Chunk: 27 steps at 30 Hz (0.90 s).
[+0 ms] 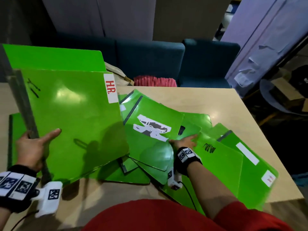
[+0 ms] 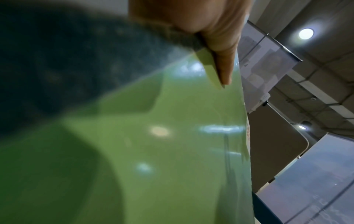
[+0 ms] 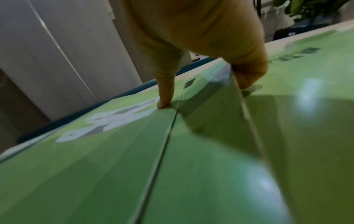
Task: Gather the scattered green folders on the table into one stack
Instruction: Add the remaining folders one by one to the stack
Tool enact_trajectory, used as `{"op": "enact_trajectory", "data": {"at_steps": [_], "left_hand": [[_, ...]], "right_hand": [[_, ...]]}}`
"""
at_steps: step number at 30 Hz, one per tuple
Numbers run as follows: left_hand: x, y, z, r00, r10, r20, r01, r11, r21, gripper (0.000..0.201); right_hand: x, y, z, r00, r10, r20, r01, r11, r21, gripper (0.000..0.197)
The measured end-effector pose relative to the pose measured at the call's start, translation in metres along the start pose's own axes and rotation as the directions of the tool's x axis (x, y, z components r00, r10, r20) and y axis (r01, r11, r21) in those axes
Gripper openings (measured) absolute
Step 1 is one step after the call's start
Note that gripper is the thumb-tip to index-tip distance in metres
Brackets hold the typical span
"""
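Note:
My left hand grips a bundle of green folders by its dark spine, tilted up off the table; the front one is the HR folder, with the thumb lying across its cover. Several more green folders lie fanned over the table. My right hand pinches the right edge of the folder with a torn white label: thumb on top, fingers curled under the edge. A folder with black scribble lies just right of that hand.
The light wooden table ends at the right and far sides. Blue seats stand behind it with a red cloth on them. Another green folder with white labels reaches the table's right front edge.

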State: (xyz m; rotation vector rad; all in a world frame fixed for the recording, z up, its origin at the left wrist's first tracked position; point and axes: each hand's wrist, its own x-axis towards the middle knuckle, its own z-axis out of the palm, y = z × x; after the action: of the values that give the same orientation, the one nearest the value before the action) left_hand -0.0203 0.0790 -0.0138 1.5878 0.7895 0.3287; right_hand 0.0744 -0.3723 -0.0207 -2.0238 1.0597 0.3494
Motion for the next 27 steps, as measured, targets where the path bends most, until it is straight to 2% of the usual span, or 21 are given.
{"op": "enact_trajectory", "data": {"at_steps": [2, 5, 6, 7, 8, 9, 11, 13, 15, 16, 18, 21, 23, 25, 27], "left_hand": [[-0.017, 0.014, 0.003, 0.998, 0.041, -0.052, -0.042, 0.999, -0.03, 0.027], [-0.028, 0.024, 0.003, 0.997, 0.035, -0.067, -0.039, 0.997, -0.071, 0.056], [-0.033, 0.028, 0.005, 0.998, 0.035, -0.057, -0.04, 0.995, -0.094, 0.061], [-0.038, 0.033, 0.006, 0.998, 0.008, -0.061, -0.014, 0.994, -0.11, 0.054], [-0.043, 0.039, 0.01, 0.998, 0.008, -0.066, -0.014, 0.995, -0.095, 0.039], [-0.049, 0.043, 0.014, 0.997, 0.0, -0.081, -0.007, 0.996, -0.088, 0.027], [-0.064, 0.052, 0.024, 0.994, 0.013, -0.112, -0.02, 0.998, -0.06, 0.022], [-0.073, 0.055, 0.025, 0.987, 0.028, -0.161, -0.03, 1.0, -0.007, 0.026], [-0.075, 0.053, 0.024, 0.981, 0.007, -0.192, -0.007, 1.0, 0.001, 0.027], [-0.073, 0.049, 0.024, 0.981, 0.005, -0.195, -0.004, 1.0, 0.004, 0.031], [-0.071, 0.046, 0.022, 0.981, 0.036, -0.19, -0.037, 0.999, 0.002, 0.052], [-0.069, 0.047, 0.017, 0.984, 0.001, -0.179, -0.003, 1.0, -0.011, 0.026], [-0.066, 0.047, 0.012, 0.984, 0.018, -0.179, -0.021, 1.0, -0.016, 0.031], [-0.061, 0.045, 0.007, 0.98, 0.017, -0.198, -0.026, 0.999, -0.042, 0.041], [-0.059, 0.046, 0.003, 0.974, 0.007, -0.228, -0.017, 0.999, -0.043, 0.043]], "right_hand": [[0.012, 0.001, -0.001, 1.0, 0.01, -0.014, -0.008, 0.992, 0.123, 0.116], [0.018, -0.003, -0.008, 0.998, 0.043, 0.053, -0.057, 0.959, 0.277, 0.087], [0.017, -0.005, -0.011, 0.998, 0.018, 0.054, -0.033, 0.952, 0.304, 0.083], [0.017, -0.006, -0.011, 0.999, -0.002, 0.032, -0.009, 0.947, 0.322, 0.084], [0.013, -0.009, -0.013, 1.0, -0.029, 0.008, 0.024, 0.941, 0.339, 0.09], [0.01, -0.011, -0.01, 0.999, -0.035, -0.001, 0.033, 0.935, 0.352, 0.102], [-0.006, -0.013, -0.002, 0.997, -0.064, 0.042, 0.043, 0.921, 0.387, 0.129], [-0.022, -0.01, 0.015, 0.993, -0.095, 0.065, 0.074, 0.959, 0.273, 0.139], [-0.034, -0.004, 0.032, 0.989, -0.132, 0.067, 0.129, 0.99, 0.055, 0.131], [-0.037, -0.003, 0.037, 0.99, -0.133, 0.053, 0.133, 0.991, 0.007, 0.127], [-0.042, -0.004, 0.04, 0.991, -0.127, 0.048, 0.127, 0.992, 0.016, 0.123], [-0.031, -0.011, 0.037, 0.99, -0.141, 0.011, 0.139, 0.983, 0.119, 0.117], [-0.021, -0.018, 0.026, 0.99, -0.143, -0.008, 0.143, 0.981, 0.132, 0.106], [-0.011, -0.027, 0.01, 0.994, -0.098, 0.056, 0.09, 0.987, 0.13, 0.083], [-0.003, -0.034, -0.003, 0.984, -0.072, 0.162, 0.052, 0.991, 0.125, 0.072]]}}
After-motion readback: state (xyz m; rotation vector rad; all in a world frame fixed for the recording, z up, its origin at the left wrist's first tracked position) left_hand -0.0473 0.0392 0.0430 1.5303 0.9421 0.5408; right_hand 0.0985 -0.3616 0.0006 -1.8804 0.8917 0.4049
